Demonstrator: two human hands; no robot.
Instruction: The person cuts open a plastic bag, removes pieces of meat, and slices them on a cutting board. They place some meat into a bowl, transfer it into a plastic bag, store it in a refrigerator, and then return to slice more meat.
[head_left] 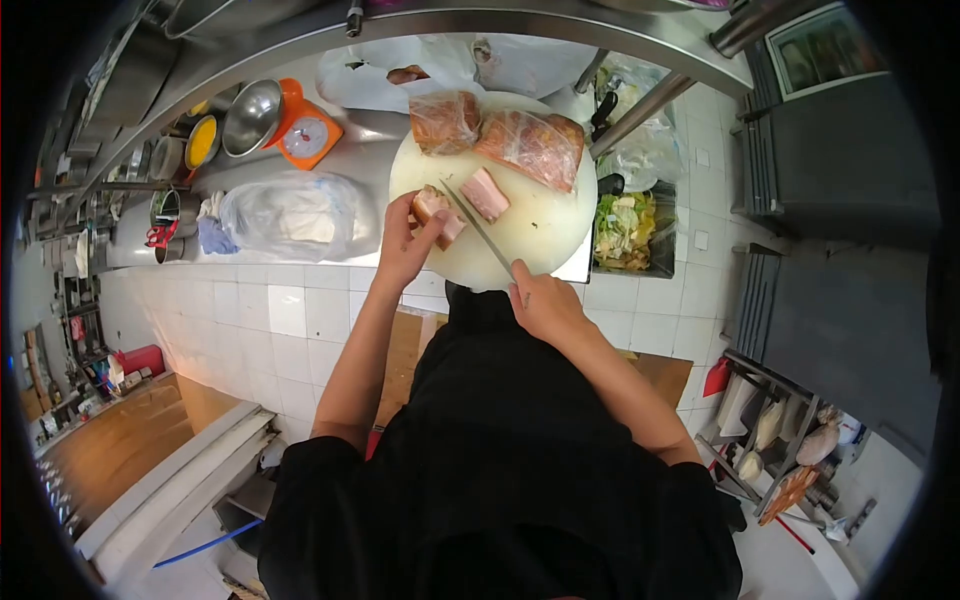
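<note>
On a round white cutting board [540,235], my left hand [408,238] grips a piece of pork belly [436,207] near the board's left edge. My right hand [545,303] is closed round the handle of a knife [478,226], whose long blade points away from me, just right of that piece. A separate block of pork belly [485,194] lies to the right of the blade. Two larger chunks sit at the back of the board: a plastic-wrapped brown piece of meat [444,122] and a wider wrapped slab of meat [531,147].
An orange kitchen scale [309,138] and a steel bowl [253,118] stand at the back left. A clear plastic bag [290,216] lies left of the board. Right of the board is a bin of vegetable scraps [625,231]. A steel shelf edge [500,18] crosses above.
</note>
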